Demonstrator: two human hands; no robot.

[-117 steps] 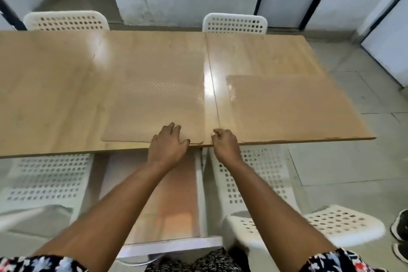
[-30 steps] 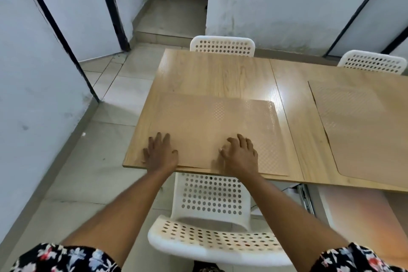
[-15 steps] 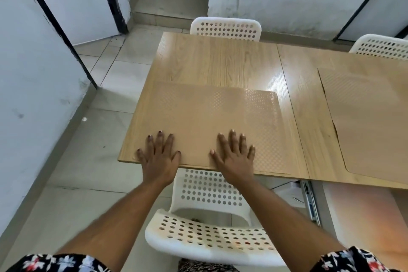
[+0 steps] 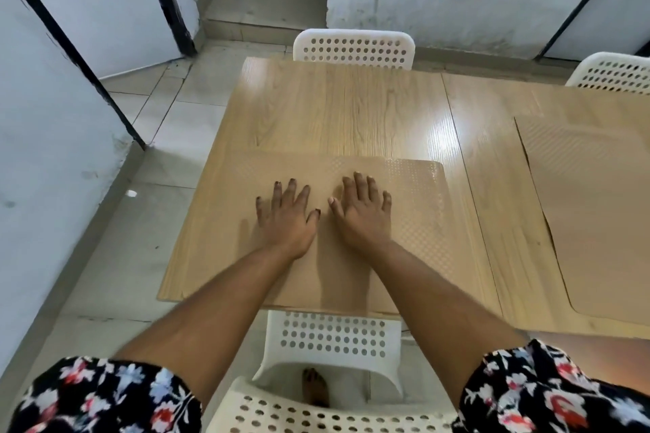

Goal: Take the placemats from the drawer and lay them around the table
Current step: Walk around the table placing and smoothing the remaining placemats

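Note:
A tan, dot-textured placemat [image 4: 418, 214] lies flat at the near left end of the wooden table [image 4: 344, 105]. My left hand [image 4: 286, 218] and my right hand [image 4: 362, 211] rest palm-down on its middle, fingers spread, thumbs almost touching, holding nothing. A second placemat [image 4: 594, 207] lies flat on the table to the right, partly cut off by the frame. The drawer is not clearly in view.
A white perforated chair [image 4: 334, 344] stands under the near edge below my arms. Another white chair [image 4: 353, 47] stands at the far side, and a third [image 4: 612, 72] at the far right. A tiled floor and a wall [image 4: 52, 116] lie left of the table.
Both hands have slid forward from the placemat's near edge to its middle and come closer together. The view has moved in over the table.

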